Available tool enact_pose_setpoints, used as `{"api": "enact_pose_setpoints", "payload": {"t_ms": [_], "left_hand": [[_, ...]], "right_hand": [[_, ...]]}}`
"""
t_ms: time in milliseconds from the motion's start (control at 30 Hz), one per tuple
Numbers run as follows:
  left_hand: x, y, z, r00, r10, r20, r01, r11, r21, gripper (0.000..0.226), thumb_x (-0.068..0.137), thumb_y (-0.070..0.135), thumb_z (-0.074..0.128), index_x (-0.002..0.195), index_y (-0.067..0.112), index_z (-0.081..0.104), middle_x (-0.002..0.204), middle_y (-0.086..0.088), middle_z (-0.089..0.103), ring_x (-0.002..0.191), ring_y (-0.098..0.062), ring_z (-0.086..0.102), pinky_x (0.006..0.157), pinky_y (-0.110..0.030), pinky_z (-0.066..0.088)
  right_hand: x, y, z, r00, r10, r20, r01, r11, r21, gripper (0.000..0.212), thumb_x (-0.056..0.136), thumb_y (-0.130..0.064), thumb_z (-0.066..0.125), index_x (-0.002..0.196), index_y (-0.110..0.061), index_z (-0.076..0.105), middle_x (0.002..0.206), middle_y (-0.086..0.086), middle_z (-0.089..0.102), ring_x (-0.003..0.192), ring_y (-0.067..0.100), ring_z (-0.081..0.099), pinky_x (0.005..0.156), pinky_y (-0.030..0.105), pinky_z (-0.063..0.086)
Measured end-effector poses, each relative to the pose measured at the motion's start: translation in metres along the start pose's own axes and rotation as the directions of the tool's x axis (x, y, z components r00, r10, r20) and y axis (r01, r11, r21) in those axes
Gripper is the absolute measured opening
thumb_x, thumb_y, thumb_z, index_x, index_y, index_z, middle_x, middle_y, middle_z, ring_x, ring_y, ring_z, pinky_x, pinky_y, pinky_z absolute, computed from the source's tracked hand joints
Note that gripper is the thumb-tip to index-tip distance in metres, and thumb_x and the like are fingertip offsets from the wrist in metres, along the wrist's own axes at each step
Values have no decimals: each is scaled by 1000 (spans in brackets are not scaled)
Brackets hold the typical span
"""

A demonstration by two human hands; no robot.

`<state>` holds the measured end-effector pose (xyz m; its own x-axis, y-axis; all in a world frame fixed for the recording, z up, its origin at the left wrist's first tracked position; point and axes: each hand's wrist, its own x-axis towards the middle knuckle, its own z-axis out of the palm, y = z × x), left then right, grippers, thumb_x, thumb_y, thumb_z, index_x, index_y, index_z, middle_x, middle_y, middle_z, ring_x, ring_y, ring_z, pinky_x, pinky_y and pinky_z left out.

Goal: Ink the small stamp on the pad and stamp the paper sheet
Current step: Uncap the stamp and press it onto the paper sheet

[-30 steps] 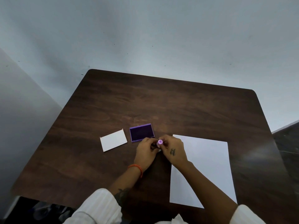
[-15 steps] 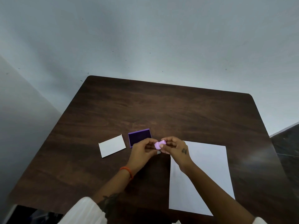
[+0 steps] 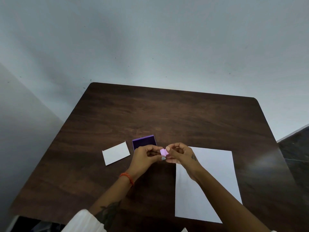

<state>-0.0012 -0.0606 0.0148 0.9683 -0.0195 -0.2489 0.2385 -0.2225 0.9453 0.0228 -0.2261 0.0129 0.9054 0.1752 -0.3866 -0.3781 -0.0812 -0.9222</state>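
Observation:
A small pink stamp (image 3: 163,151) is held above the table between the fingertips of both hands. My left hand (image 3: 145,156) pinches it from the left and my right hand (image 3: 181,154) from the right. Just behind my left hand lies the open purple ink pad (image 3: 144,141), its near edge hidden by my fingers. The white paper sheet (image 3: 212,180) lies flat to the right, partly under my right forearm. It shows no marks.
A small white card or lid (image 3: 116,153) lies left of the ink pad. The dark wooden table (image 3: 167,114) ends at a pale wall behind and at its left edge. A dark floor shows at the far right.
Both hands have lifted slightly and turned the stamp, so its side shows instead of its round end. The camera view has tilted up a little.

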Motion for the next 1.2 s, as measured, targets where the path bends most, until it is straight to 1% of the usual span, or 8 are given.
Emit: {"api": "enact_pose_setpoints", "payload": {"t_ms": [133,367,500,600,800,967,1100,1200], "left_hand": [[-3,1,0,1000,12,-2,-12,1000,-1,31,71,10,75,100,20,69,97,1,72,89,-7,68,80,-17,54],[-8,-1,1,1000,11,-22,-11,1000,-5,31,70,7,76,95,23,69,95,2,72,86,-4,68,73,-11,52],[-9,0,2,1000,18,-16,-18,1000,6,31,71,8,75,98,20,69,96,2,72,88,-5,68,76,-13,53],[-10,1,3,1000,21,-13,-21,1000,17,32,71,7,75,99,19,68,97,1,72,89,-6,67,77,-14,53],[-11,0,3,999,21,-28,-20,1000,19,32,70,7,76,98,21,69,97,3,72,89,-4,67,78,-15,53],[-10,2,4,999,28,-20,-27,999,29,31,71,8,75,98,22,68,97,3,72,89,-4,67,80,-18,53],[-10,3,3,999,41,-20,-41,999,12,32,71,7,74,94,28,68,94,6,72,88,-3,67,76,-14,52],[-9,3,3,999,37,-26,-36,999,15,31,71,8,75,95,26,68,94,6,72,88,-3,67,76,-13,52]], "right_hand": [[-3,-1,1,998,-63,-24,62,996,-60,10,75,-23,74,80,-22,65,84,3,70,69,11,70,59,14,55],[-10,-2,3,994,-107,-15,104,985,-139,29,71,-29,77,94,-24,61,85,-11,66,79,11,66,60,9,51],[-11,-3,2,998,-66,-23,63,991,-118,22,76,-30,71,92,-16,63,86,3,69,72,13,69,60,14,55],[-13,-1,1,992,-119,-37,113,983,-143,15,77,-25,72,86,-15,65,79,-2,68,72,13,67,57,9,51],[-13,-3,1,992,-124,-1,122,982,-146,28,74,-30,74,97,-21,62,91,-4,66,85,14,66,65,14,54],[-10,-2,2,995,-89,-43,81,982,-173,20,78,-30,70,90,-16,64,90,8,70,74,12,68,60,12,54],[-11,-3,1,993,-117,-25,112,982,-155,23,72,-29,75,90,-18,66,89,2,70,82,16,67,71,19,56],[-11,-5,2,997,-74,-8,72,990,-117,33,72,-31,75,99,-18,62,91,-2,67,83,15,68,65,16,56]]}}
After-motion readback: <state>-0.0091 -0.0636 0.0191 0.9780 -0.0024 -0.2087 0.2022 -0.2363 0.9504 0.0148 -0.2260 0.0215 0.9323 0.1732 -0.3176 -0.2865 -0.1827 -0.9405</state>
